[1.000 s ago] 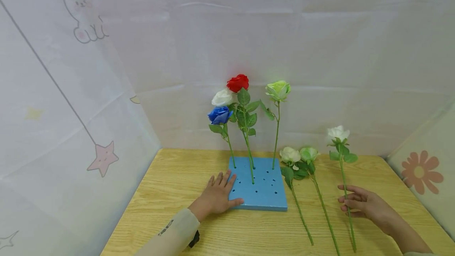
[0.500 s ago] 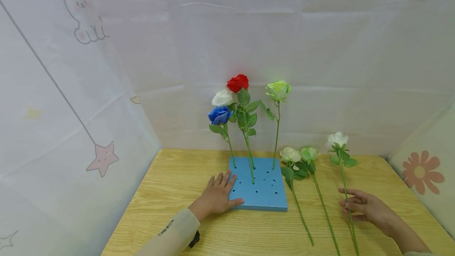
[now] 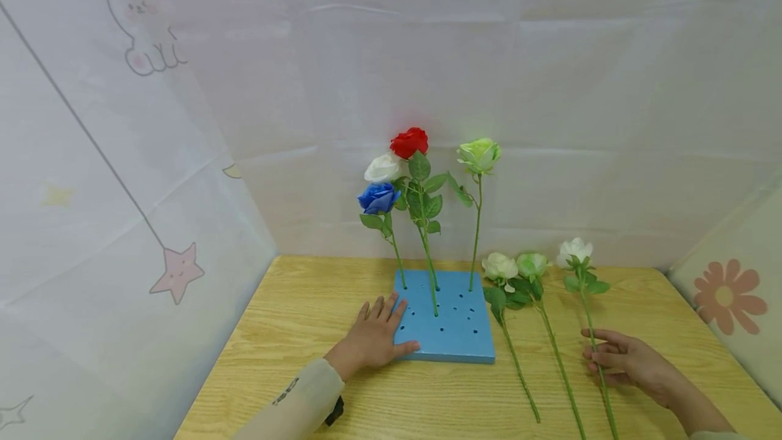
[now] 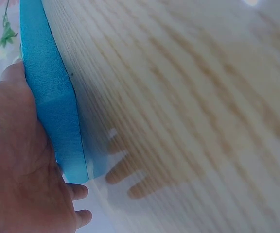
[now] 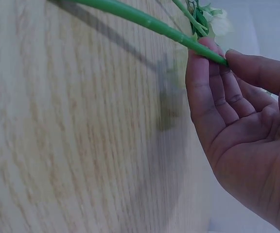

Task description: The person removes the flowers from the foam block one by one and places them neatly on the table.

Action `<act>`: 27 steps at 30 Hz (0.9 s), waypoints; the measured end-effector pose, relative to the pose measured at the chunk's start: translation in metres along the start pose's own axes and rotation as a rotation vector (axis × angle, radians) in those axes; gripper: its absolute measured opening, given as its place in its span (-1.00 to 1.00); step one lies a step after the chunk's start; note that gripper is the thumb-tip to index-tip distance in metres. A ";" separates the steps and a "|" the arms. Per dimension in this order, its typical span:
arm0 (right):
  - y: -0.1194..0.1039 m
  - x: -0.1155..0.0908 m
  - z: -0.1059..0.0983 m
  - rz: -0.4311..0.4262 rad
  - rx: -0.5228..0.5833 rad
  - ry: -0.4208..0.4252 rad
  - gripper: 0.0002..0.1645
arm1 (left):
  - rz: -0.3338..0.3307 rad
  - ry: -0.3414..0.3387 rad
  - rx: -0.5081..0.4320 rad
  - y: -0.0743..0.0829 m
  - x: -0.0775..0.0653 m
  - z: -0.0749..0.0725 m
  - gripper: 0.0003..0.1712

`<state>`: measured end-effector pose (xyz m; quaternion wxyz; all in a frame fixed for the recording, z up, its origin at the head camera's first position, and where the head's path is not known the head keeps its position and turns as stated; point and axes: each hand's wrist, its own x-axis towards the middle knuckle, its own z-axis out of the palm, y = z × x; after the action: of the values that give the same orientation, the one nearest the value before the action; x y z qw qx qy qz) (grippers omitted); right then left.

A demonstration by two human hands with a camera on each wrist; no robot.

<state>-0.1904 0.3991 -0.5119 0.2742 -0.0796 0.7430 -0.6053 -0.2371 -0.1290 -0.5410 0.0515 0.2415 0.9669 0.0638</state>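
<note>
My left hand (image 3: 374, 338) lies with spread, straight fingers over the left edge of a blue foam block (image 3: 449, 345) pierced with small holes. In the left wrist view, the palm is against the block's side (image 4: 57, 97). At the right, my right hand (image 3: 632, 362) pinches the green stem of a white rose (image 3: 575, 252) between thumb and fingers. The right wrist view shows that stem (image 5: 145, 20) slanting above the table, its shadow beneath. Standing in the block are a red rose (image 3: 410, 143), a white rose (image 3: 383, 168), a blue rose (image 3: 378, 198) and a light green rose (image 3: 479, 155).
Between the block and my right hand, a cream rose (image 3: 499, 267) and a pale green rose (image 3: 532, 265) lie on the wooden table (image 3: 293, 318), stems pointing toward me. A white printed cloth (image 3: 342, 73) hangs behind and along both sides.
The white rose in my right hand has sunk lower, its bloom drifting slightly left. My right hand has dropped a little with it; the left hand keeps its place on the block.
</note>
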 end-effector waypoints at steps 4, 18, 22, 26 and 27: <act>0.001 0.002 0.000 0.007 0.002 -0.016 -0.16 | -0.007 -0.002 0.008 -0.002 0.002 0.002 0.19; 0.012 0.008 -0.002 -0.021 0.171 -0.151 -0.25 | -0.014 -0.011 0.018 0.000 0.001 0.000 0.16; 0.012 0.008 -0.001 0.010 0.113 -0.108 -0.12 | -0.007 -0.012 0.010 0.002 -0.001 -0.005 0.15; 0.012 0.008 -0.001 0.046 0.078 -0.068 -0.03 | 0.000 0.001 0.005 0.000 0.000 -0.001 0.17; 0.012 0.009 -0.001 0.052 0.075 -0.065 -0.04 | 0.002 0.008 0.004 0.000 0.000 0.000 0.18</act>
<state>-0.1956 0.3993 -0.5259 0.3167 -0.0697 0.7124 -0.6224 -0.2374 -0.1293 -0.5412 0.0473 0.2423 0.9670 0.0628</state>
